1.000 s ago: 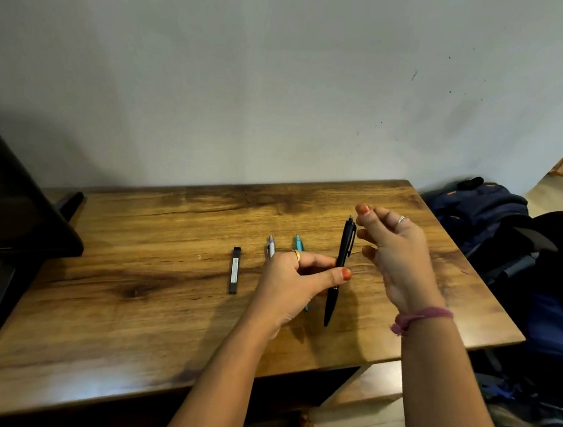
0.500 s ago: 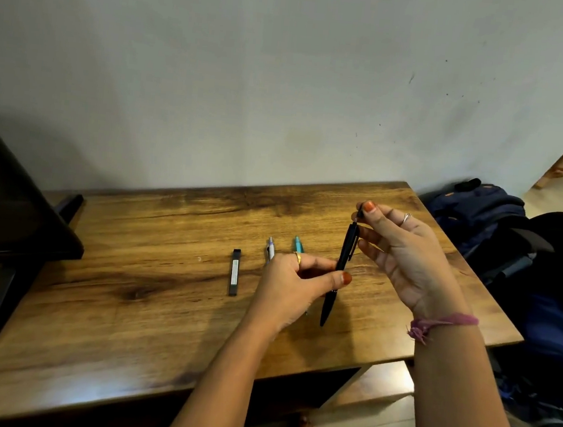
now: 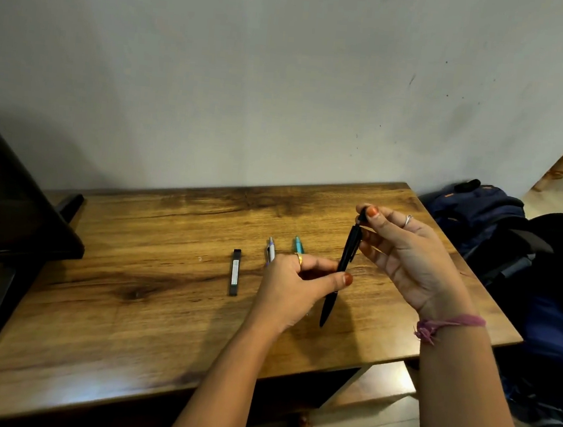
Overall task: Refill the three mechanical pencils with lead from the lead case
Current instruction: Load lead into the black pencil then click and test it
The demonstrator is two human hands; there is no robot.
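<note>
My left hand (image 3: 295,283) grips a black mechanical pencil (image 3: 345,259) by its middle, holding it nearly upright above the wooden table (image 3: 127,301), tip pointing down. My right hand (image 3: 410,256) pinches the pencil's small black top cap (image 3: 362,217) between thumb and forefinger. A white pencil (image 3: 271,251) and a teal pencil (image 3: 299,244) lie on the table just behind my left hand, partly hidden by it. The black lead case (image 3: 235,272) with a white label lies flat to the left of the pencils.
A black monitor (image 3: 5,207) on a slanted stand fills the table's left end. Blue backpacks (image 3: 479,215) and dark bags sit on the floor beyond the table's right edge. A plain wall runs close behind the table.
My right hand has come down from beside the pencil's top and closed its thumb and forefinger on the cap. My left hand has kept the pencil almost still.
</note>
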